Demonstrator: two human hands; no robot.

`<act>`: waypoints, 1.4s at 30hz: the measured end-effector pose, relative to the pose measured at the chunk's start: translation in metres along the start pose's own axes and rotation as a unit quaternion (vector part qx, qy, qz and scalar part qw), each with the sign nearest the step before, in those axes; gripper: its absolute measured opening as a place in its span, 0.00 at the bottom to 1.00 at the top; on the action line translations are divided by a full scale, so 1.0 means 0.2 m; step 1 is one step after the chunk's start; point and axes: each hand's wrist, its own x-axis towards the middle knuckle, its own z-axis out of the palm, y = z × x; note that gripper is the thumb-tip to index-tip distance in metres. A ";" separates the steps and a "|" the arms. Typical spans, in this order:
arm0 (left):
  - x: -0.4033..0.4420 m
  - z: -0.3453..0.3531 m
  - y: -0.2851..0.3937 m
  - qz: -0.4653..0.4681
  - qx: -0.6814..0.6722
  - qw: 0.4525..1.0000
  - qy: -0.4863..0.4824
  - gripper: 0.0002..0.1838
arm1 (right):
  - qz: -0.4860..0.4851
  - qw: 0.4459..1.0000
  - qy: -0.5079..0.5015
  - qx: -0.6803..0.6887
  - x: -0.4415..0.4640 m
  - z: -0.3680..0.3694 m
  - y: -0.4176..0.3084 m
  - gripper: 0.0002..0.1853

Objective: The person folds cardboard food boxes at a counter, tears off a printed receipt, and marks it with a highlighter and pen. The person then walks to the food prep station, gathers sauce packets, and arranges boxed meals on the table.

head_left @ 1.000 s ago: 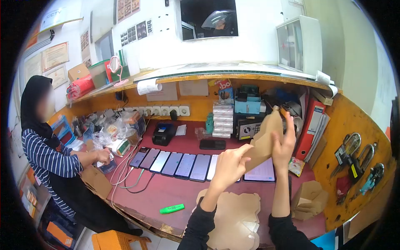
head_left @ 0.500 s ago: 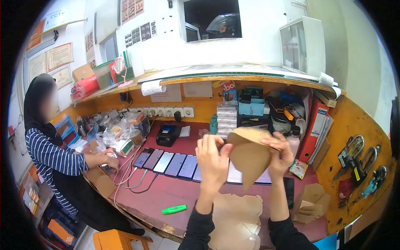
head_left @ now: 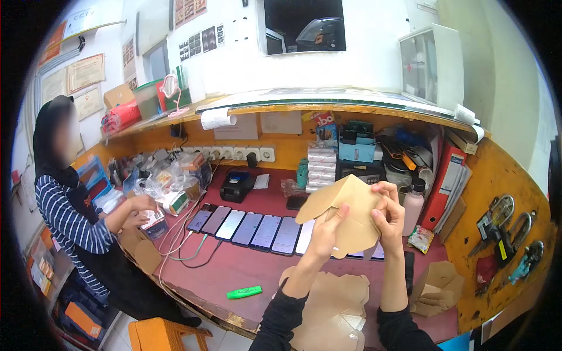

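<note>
A partly folded brown cardboard box point(head_left: 356, 206) is held up above the table, its flaps bent at angles. My left hand point(head_left: 329, 231) grips its near left side, thumb lying on the card. On the right edge, my right hand point(head_left: 389, 215) pinches the card with bent fingers. Below my forearms lies a flat cardboard box blank point(head_left: 326, 307) on the red tabletop. Another folded open box point(head_left: 437, 286) stands to the right of my right forearm. Behind the held box runs a row of phones point(head_left: 259, 232), partly hidden by it.
A green highlighter point(head_left: 244, 292) lies on the left front of the table. Cables point(head_left: 175, 245) trail beside the phones. A co-worker in a striped sleeve point(head_left: 79, 205) stands at left. A pink bottle point(head_left: 413, 207), red binder point(head_left: 443, 187) and hanging padlocks point(head_left: 497, 225) are at right.
The held box has turned, so its broad face and a pointed fold now show. My left hand has moved right and lower onto it. The co-worker's hands have lifted slightly and shifted left.
</note>
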 end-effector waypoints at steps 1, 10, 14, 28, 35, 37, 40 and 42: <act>-0.01 0.00 0.03 -0.016 0.020 1.000 -0.013 0.20 | -0.021 1.000 0.008 0.022 0.00 0.00 0.02 0.10; 0.01 -0.04 0.04 -0.060 0.019 0.996 -0.061 0.18 | -0.053 0.998 0.023 0.038 -0.01 -0.01 0.00 0.11; -0.04 0.01 0.09 -0.064 0.041 0.996 -0.047 0.18 | 0.032 0.997 0.003 0.074 -0.01 0.03 -0.05 0.10; -0.07 0.02 -0.01 0.061 0.302 0.941 -0.138 0.17 | 0.116 0.989 -0.080 0.035 0.01 -0.04 -0.03 0.43; -0.11 0.11 0.00 0.425 0.524 0.697 -0.244 0.32 | 0.252 0.907 0.045 0.335 -0.18 -0.29 0.07 0.36; -0.09 0.09 -0.01 0.388 0.503 0.725 -0.267 0.32 | 0.187 0.951 0.009 0.246 -0.12 -0.20 -0.06 0.35; -0.09 0.06 0.02 0.332 0.489 0.748 -0.304 0.32 | 0.079 0.994 0.039 0.059 -0.03 0.00 -0.25 0.36; -0.10 0.05 0.02 0.312 0.496 0.744 -0.322 0.31 | 0.078 0.996 0.018 0.050 -0.04 -0.03 -0.22 0.32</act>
